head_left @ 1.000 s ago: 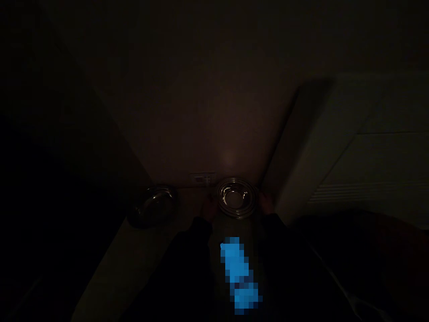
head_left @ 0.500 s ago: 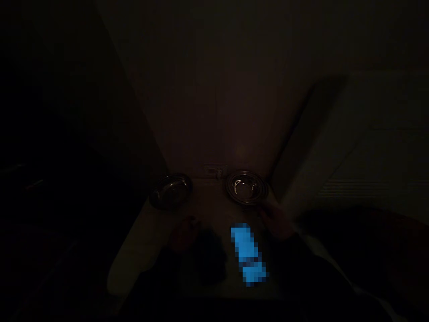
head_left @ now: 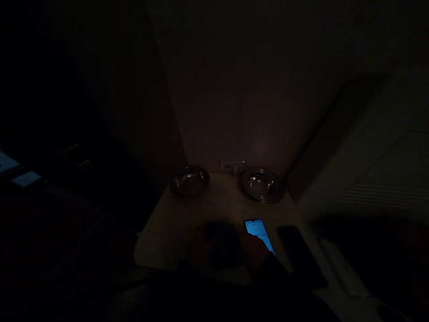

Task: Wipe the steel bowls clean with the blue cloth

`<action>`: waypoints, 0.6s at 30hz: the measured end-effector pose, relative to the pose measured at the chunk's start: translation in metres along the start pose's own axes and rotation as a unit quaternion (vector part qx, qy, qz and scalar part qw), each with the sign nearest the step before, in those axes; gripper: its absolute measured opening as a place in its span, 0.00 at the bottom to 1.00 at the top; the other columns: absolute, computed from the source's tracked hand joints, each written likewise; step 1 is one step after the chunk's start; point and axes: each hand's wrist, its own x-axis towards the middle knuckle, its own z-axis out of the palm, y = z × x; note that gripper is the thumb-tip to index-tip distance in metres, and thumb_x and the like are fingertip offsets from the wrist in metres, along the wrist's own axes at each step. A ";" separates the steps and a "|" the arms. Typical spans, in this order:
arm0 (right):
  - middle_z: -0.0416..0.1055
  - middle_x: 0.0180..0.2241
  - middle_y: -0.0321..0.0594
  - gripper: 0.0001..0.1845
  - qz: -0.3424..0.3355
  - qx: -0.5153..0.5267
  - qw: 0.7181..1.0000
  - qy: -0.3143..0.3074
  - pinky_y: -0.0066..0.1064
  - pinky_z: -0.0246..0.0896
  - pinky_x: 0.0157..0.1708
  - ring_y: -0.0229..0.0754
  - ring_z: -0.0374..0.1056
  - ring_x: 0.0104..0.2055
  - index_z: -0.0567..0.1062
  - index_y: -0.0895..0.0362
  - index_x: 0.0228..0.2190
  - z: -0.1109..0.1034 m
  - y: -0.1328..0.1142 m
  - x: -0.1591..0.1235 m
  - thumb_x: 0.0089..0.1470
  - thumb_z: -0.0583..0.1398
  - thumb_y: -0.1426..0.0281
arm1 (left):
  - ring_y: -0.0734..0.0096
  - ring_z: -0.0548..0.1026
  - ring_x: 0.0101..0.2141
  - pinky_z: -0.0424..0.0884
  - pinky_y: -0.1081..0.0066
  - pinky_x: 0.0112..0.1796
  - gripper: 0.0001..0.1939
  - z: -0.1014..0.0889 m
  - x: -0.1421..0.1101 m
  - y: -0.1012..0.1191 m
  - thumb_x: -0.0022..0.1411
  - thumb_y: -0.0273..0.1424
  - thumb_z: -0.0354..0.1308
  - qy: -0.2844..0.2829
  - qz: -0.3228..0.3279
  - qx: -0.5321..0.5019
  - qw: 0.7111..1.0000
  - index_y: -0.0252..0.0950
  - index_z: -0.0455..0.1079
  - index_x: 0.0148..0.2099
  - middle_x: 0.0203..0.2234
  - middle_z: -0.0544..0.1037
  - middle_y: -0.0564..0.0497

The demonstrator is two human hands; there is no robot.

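Busy at dark bundle (head_left: 225, 245) between left hand (head_left: 200, 243) and right hand (head_left: 254, 249), can't tell how closed; looks unfinished, can't tell what's left.

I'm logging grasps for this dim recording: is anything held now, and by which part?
The left hand and right hand are at opposite sides of a dark object; it is too dark to tell whether either grips it, or where.
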 end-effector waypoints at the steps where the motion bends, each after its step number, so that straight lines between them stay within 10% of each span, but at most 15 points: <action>1: 0.74 0.45 0.48 0.21 0.005 -0.002 1.000 0.000 0.32 0.63 0.35 0.49 0.73 0.44 0.67 0.55 0.52 0.001 0.001 -0.003 0.56 0.52 0.73 | 0.56 0.71 0.51 0.66 0.61 0.52 0.27 0.002 0.000 -0.003 0.47 0.24 0.59 -0.010 -0.002 -0.036 0.999 0.28 0.65 0.52 0.51 0.71 0.35; 18: 0.75 0.44 0.50 0.21 0.016 -0.033 0.999 -0.021 0.34 0.61 0.36 0.51 0.72 0.45 0.68 0.56 0.52 -0.003 0.006 -0.004 0.57 0.52 0.69 | 0.55 0.64 0.58 0.58 0.57 0.58 0.33 0.004 -0.008 -0.007 0.45 0.22 0.61 -0.108 0.011 -0.045 0.993 0.33 0.64 0.57 0.57 0.67 0.39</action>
